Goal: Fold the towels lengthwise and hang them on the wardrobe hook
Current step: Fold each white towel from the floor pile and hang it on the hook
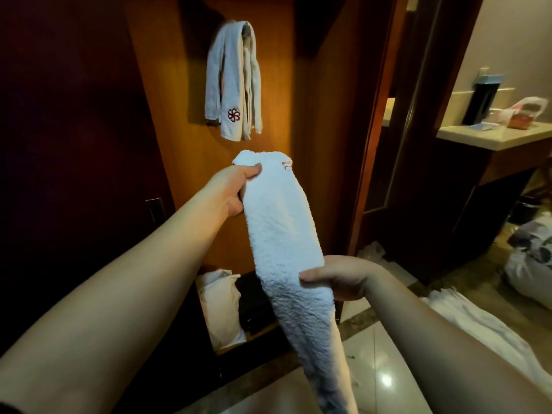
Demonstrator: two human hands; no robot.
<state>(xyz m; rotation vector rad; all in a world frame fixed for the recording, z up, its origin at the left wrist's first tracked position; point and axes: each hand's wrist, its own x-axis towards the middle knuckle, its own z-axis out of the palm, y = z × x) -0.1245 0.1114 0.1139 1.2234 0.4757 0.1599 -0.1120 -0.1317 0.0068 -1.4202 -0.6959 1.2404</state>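
A white towel (283, 234) folded into a long narrow strip stretches from mid-frame down to the bottom edge. My left hand (236, 189) grips its upper end, thumb on top, near a small red embroidered mark. My right hand (340, 277) pinches the strip lower down from its right side. The rest of the strip hangs below my right hand. Higher up, another folded white towel (234, 82) with a red flower logo hangs over the wardrobe hook (246, 25) on the lit wooden back panel. The hook itself is mostly covered.
A dark wardrobe door (74, 144) stands at the left. A white bag (219, 306) and a dark box sit in the wardrobe's bottom. A counter (490, 135) with bottles and packets is at the right. White linen (466, 318) lies on the glossy tiled floor.
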